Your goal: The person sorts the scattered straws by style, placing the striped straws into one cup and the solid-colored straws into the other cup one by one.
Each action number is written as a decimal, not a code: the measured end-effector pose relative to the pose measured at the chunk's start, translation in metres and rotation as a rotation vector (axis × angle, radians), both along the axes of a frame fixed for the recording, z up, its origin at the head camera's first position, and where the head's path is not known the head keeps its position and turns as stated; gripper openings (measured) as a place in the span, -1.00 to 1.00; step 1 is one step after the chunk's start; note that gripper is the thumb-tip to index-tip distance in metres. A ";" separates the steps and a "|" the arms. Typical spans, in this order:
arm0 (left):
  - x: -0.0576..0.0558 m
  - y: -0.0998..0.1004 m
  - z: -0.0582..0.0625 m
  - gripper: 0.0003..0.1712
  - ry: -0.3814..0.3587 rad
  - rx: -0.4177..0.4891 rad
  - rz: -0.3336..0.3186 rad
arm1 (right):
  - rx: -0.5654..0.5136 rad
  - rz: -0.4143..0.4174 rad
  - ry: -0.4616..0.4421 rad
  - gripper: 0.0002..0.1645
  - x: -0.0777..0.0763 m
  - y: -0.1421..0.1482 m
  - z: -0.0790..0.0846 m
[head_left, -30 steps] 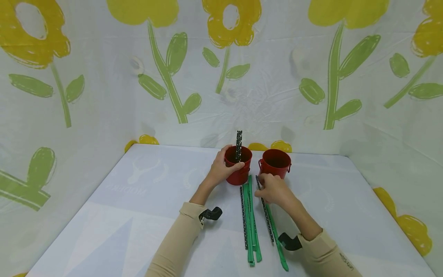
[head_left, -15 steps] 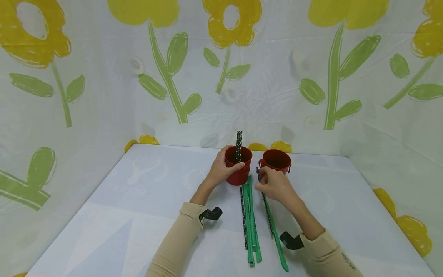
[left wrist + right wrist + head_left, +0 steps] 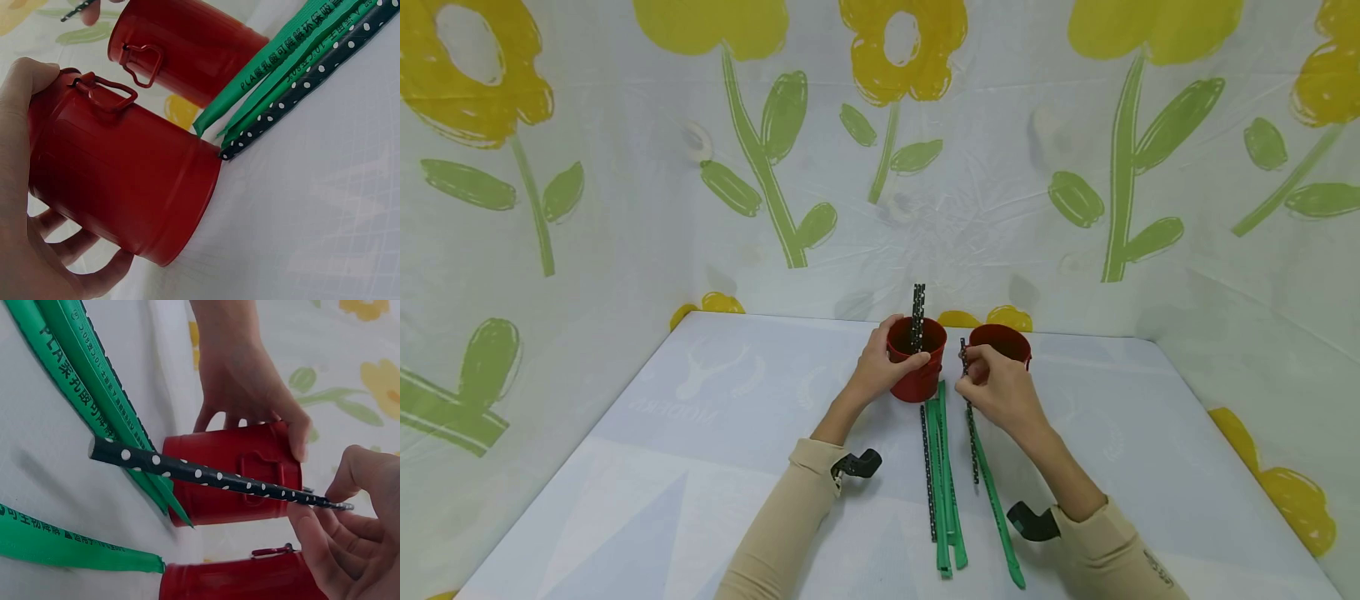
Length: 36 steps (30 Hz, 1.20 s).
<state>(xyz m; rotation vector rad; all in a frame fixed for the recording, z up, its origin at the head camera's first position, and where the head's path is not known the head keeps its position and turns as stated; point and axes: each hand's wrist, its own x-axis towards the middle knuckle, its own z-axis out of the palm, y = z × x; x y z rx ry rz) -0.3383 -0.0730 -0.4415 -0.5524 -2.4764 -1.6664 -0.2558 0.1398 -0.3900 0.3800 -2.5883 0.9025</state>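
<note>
My left hand [image 3: 880,362] grips a small red metal bucket [image 3: 916,385] round its side, thumb at the rim. Several black straws with white dots [image 3: 918,312] stand upright in that bucket. Between thumb and fingers, my right hand [image 3: 1003,392] pinches another black dotted straw [image 3: 187,470] near its upper end. Its lower end is raised off the table in the right wrist view. A second red bucket [image 3: 1000,337] stands behind the right hand, which partly hides it.
Several green printed wrappers [image 3: 943,475] lie lengthwise in front of the left bucket, with a black dotted straw [image 3: 927,479] along their left side. A single green wrapper [image 3: 997,512] lies apart, below the right hand. A flower-print curtain [image 3: 970,200] rises behind the table.
My right hand has moved up and away from me, lifting the dotted straw from beside the single green wrapper. The left hand and its bucket have stayed in place.
</note>
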 end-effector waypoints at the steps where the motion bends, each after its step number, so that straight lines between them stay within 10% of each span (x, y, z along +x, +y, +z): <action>1: 0.000 0.000 0.000 0.00 0.000 0.000 0.000 | -0.003 0.000 0.009 -0.54 0.000 0.000 0.001; 36: -0.001 0.000 0.000 -0.02 0.010 -0.023 0.017 | -0.325 0.091 0.228 -0.66 0.000 0.002 0.011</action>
